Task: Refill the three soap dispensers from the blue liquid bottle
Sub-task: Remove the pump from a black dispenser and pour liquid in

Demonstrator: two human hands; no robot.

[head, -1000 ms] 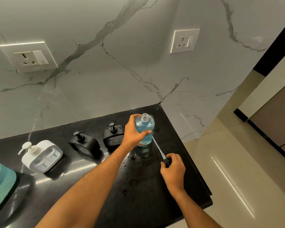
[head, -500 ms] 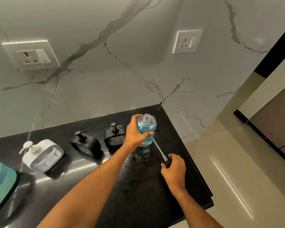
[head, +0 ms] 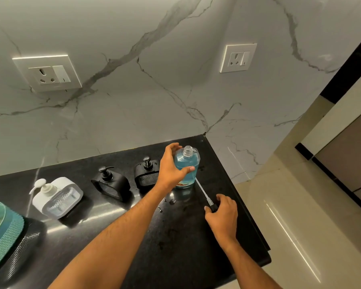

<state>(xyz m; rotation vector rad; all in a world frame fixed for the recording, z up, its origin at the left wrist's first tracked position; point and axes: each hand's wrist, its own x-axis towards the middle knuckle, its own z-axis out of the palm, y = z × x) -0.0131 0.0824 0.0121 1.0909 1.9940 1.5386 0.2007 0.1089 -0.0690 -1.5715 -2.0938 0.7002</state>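
The clear blue liquid bottle (head: 186, 170) stands uncapped near the counter's far right corner, and my left hand (head: 171, 167) wraps it from the left with the thumb across its front. The bottle's pump with its long tube (head: 202, 191) lies on the counter to the right. My right hand (head: 223, 215) arches over the pump's black head, fingers apart, thumb beside it. Left of the bottle sit two black dispensers (head: 147, 174) (head: 111, 183) and a white dispenser (head: 56, 196), all with their pumps on.
The black counter (head: 133, 236) ends in an edge just right of my right hand, with tiled floor below. A teal woven basket (head: 2, 228) sits at the far left. Marble wall with two sockets (head: 48, 73) (head: 238, 57) stands behind.
My right hand's fingers have lifted and spread off the pump head, which now shows. The left hand's fingers have loosened slightly at the bottle's shoulder. The bottle has not moved.
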